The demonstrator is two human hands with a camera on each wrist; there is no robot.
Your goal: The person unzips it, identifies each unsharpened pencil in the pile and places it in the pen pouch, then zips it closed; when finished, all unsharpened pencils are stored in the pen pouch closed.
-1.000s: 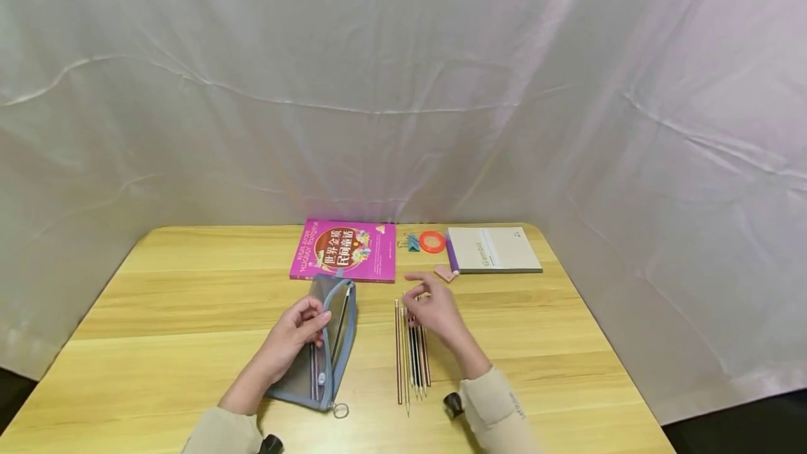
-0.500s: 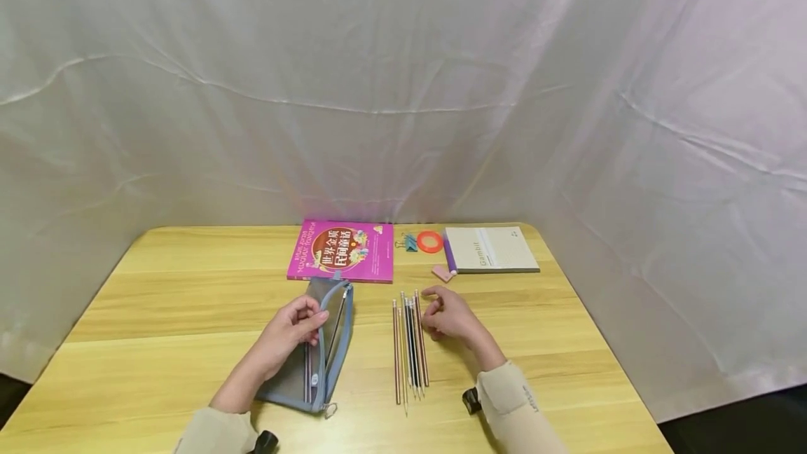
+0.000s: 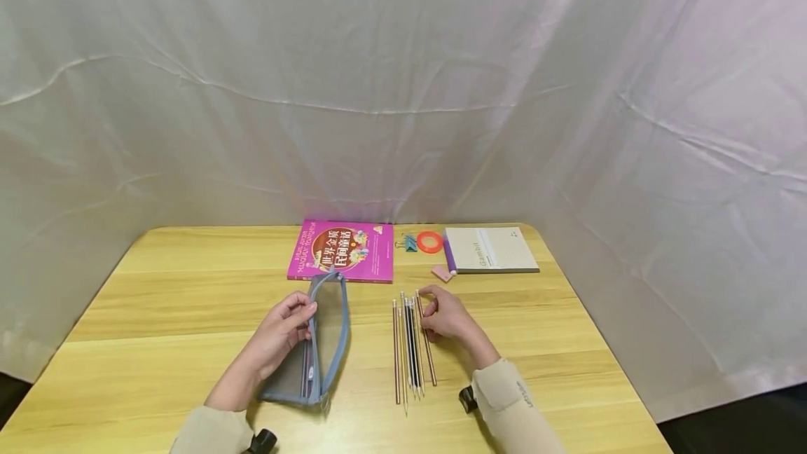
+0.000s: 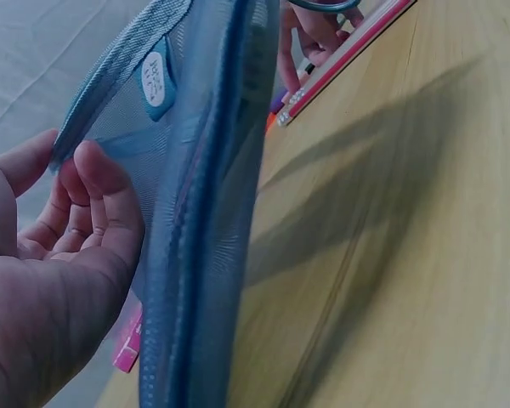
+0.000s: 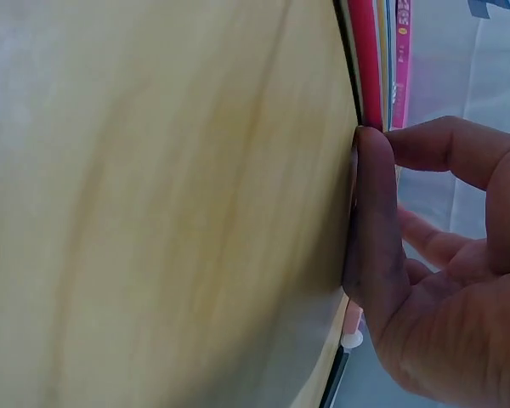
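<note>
In the head view, my left hand [image 3: 274, 342] pinches the zip edge of a grey-blue mesh pencil case [image 3: 330, 331]. The case's mouth gapes toward the right, and striped pencils show through its mesh. The left wrist view has the thumb and finger on the case's edge [image 4: 89, 110]. To the right lies a row of pencils [image 3: 410, 352], points toward me. My right hand [image 3: 450, 317] pinches the far end of the rightmost dark red pencil [image 3: 431, 363], which lies aslant from the others. In the right wrist view, thumb and forefinger grip this red pencil [image 5: 365, 64].
Behind the pencil case lies a pink book [image 3: 372, 258]. To its right are a blue binder clip [image 3: 410, 242], an orange-red ring [image 3: 431, 242], a pink eraser [image 3: 442, 273], a purple marker [image 3: 450, 254] and a notebook [image 3: 501, 251]. Fabric walls surround the wooden table [image 3: 176, 293].
My right hand has moved right from over the pencils to the rightmost one, whose near end has swung right. My left hand has shifted left, and the case's mouth gapes wider.
</note>
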